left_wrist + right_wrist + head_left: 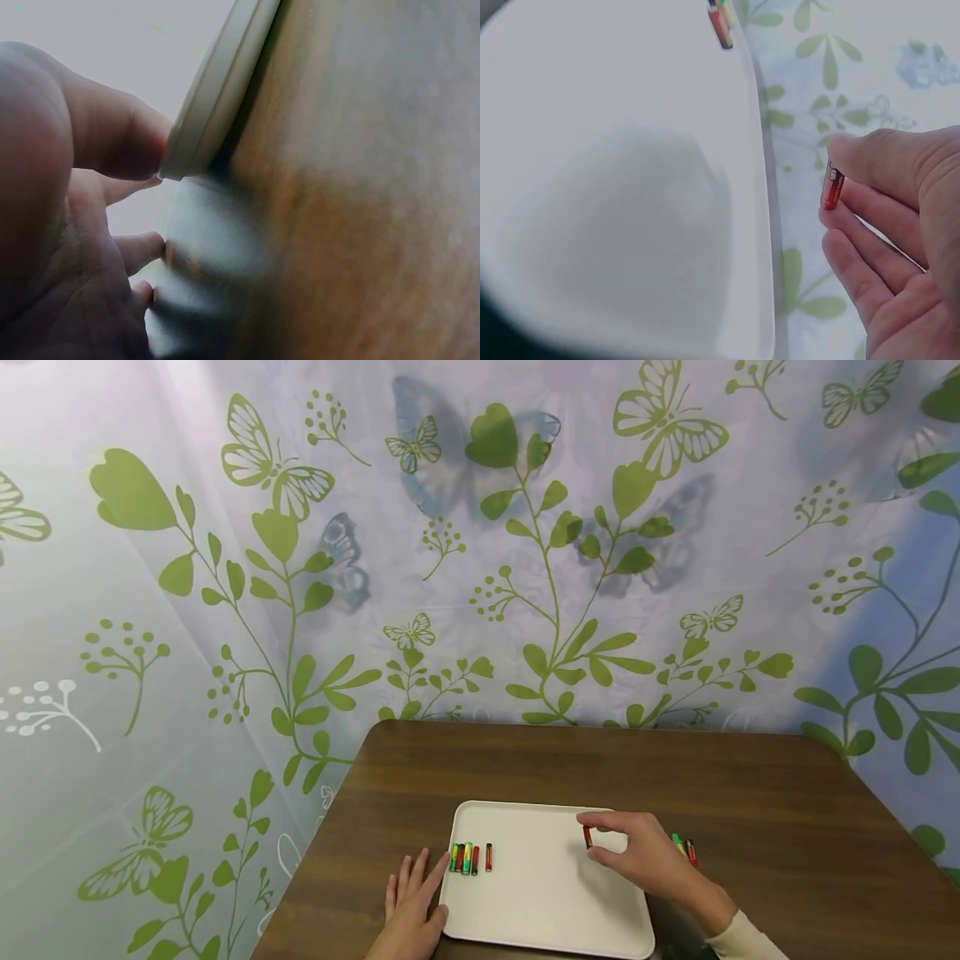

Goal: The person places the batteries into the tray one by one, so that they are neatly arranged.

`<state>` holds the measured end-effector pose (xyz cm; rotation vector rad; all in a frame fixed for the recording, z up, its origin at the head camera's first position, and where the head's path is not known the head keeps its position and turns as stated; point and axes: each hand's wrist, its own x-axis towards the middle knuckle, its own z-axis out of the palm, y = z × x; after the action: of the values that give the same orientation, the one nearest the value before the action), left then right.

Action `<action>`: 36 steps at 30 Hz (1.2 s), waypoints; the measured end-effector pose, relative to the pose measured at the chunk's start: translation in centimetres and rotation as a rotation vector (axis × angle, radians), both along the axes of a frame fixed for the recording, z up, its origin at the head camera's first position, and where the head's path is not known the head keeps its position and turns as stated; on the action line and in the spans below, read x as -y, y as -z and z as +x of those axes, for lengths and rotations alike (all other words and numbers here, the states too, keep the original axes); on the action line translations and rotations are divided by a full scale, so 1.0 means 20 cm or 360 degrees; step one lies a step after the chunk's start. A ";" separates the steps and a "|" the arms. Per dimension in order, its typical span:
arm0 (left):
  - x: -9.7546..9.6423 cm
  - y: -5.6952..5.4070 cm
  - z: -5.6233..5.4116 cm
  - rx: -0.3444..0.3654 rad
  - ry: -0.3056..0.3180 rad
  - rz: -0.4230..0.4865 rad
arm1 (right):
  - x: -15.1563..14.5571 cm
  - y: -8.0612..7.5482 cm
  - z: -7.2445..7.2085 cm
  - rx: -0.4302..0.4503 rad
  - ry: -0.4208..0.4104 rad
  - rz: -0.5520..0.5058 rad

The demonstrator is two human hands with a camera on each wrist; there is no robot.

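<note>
My right hand pinches a small red and black battery between thumb and fingertips, above the right part of the white tray. In the right wrist view the held battery is tilted slightly, under the thumb tip. Several green and red batteries stand side by side in a row along the tray's left side, with one red battery a little apart to their right. My left hand rests at the tray's left edge, fingers spread, and its thumb touches the rim.
Beyond the tray's right side, a green battery and a red battery lie on the brown wooden table, partly behind my right wrist. A curtain with leaves and butterflies hangs behind the table.
</note>
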<state>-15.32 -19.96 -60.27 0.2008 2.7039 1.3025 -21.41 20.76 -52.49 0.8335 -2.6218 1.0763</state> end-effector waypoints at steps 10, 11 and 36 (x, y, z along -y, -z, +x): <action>0.00 0.00 0.00 0.0004 0.0006 0.0011 | 0.17 0.03 -0.01 0.0051 -0.0005 -0.0040; 0.00 0.00 0.00 0.0006 0.0004 0.0012 | 0.18 0.03 -0.01 0.0051 -0.0020 -0.0053; 0.01 0.02 -0.01 -0.0081 -0.0011 -0.0030 | 0.52 0.13 0.00 0.0082 -0.0159 -0.0135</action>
<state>-15.43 -20.09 -60.76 0.2261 2.7602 1.2902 -21.43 10.28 -55.15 0.9387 -2.5794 1.2410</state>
